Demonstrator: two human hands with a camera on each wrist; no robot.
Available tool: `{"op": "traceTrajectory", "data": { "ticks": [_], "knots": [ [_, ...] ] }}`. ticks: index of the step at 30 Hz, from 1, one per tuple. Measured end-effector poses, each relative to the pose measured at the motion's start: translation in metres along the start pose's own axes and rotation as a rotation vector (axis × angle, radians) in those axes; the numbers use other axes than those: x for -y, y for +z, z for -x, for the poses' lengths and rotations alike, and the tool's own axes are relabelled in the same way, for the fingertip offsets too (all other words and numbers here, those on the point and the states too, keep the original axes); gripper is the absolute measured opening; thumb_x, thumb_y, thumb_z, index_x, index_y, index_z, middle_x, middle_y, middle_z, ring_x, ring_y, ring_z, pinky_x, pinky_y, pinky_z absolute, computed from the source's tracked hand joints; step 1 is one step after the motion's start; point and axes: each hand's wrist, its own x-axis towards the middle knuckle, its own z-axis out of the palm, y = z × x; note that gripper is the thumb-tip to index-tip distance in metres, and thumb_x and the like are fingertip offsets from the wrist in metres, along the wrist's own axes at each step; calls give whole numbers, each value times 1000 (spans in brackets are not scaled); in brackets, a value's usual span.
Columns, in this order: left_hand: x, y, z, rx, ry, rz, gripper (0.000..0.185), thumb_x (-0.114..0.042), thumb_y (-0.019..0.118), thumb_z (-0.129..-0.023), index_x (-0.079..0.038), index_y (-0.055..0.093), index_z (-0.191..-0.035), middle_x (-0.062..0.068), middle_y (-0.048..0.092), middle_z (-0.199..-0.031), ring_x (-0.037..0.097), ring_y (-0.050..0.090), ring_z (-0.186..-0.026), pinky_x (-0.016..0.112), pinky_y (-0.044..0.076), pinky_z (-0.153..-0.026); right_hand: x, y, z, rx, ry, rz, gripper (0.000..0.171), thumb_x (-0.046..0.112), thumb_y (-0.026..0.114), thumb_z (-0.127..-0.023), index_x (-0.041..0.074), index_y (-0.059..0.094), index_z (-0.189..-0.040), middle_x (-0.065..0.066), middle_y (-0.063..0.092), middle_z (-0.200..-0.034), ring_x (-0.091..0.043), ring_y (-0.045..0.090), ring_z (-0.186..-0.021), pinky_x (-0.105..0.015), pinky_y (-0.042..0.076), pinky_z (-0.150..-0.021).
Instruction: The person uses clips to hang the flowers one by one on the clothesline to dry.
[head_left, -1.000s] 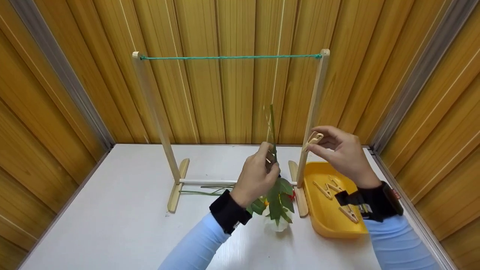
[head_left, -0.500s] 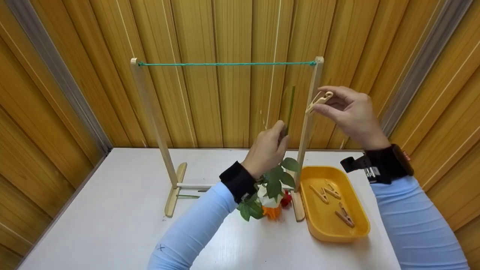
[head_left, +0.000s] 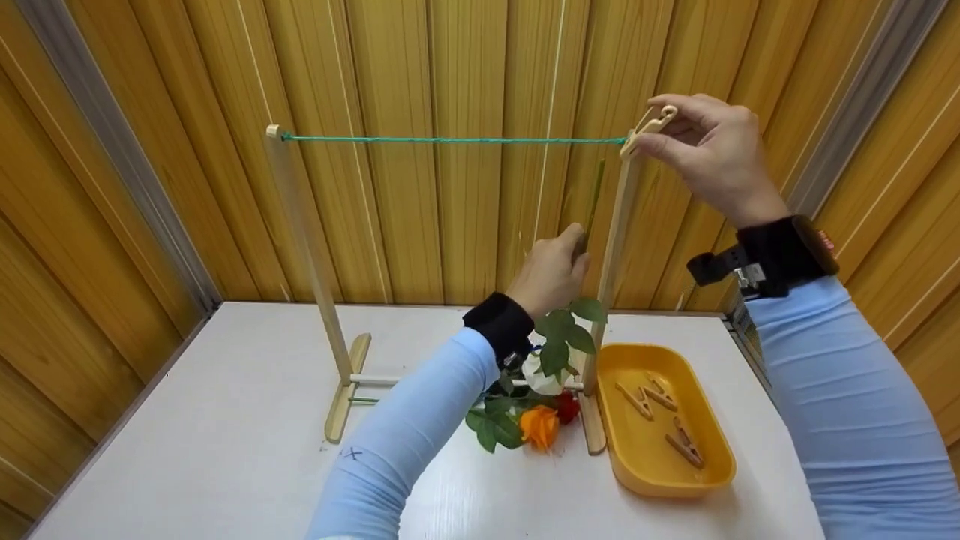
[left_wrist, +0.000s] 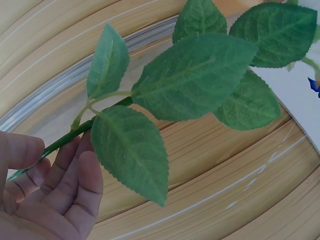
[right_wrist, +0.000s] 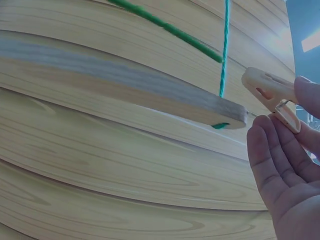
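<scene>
My left hand [head_left: 553, 270] grips the green stem [head_left: 594, 196] of an artificial flower hanging head down; its leaves [head_left: 564, 336] and white bloom [head_left: 541, 377] dangle below my wrist. In the left wrist view my fingers [left_wrist: 55, 185] curl round the stem [left_wrist: 65, 141] under broad leaves [left_wrist: 195, 80]. My right hand [head_left: 705, 154] pinches a wooden clothespin [head_left: 651, 125] at the top of the right post [head_left: 616, 225], by the end of the green string [head_left: 450, 139]. The right wrist view shows the clothespin [right_wrist: 267, 90] beside the post top [right_wrist: 220, 110] and the string [right_wrist: 225, 45].
A wooden frame with a left post [head_left: 304, 240] stands on a white table [head_left: 225, 450]. A yellow tray [head_left: 712, 469] at the right holds three clothespins [head_left: 652, 397]. Orange [head_left: 540, 425] and red [head_left: 567, 407] flowers lie by the frame's right foot. Wooden panel walls surround the table.
Both hands have risen. My right hand carried the clothespin up from beside the post to the top of it. My left hand lifted the flower, so the stem tip nears the string.
</scene>
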Motion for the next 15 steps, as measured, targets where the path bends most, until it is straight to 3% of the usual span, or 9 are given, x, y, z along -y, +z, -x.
{"op": "traceTrajectory", "data": {
  "ticks": [6,15],
  "knots": [
    [-2,2,-19,-18,-23,-26,5,-7,57,-105,-3,54,-107,3,51,-74,13,50,-63,20,39,-56,1,-6,-24,13,-12,38,34,4,81,-88,-4,73,-120,15,70,-94,1,68,-79,-10,52,-75],
    [-8,4,-34,-18,-107,-73,19,-10,56,-106,-6,60,-124,13,71,-95,14,58,-72,22,44,-61,-3,-4,-39,6,98,116,33,8,83,-87,-2,75,-117,9,77,-93,6,66,-76,-10,50,-72]
  ]
}}
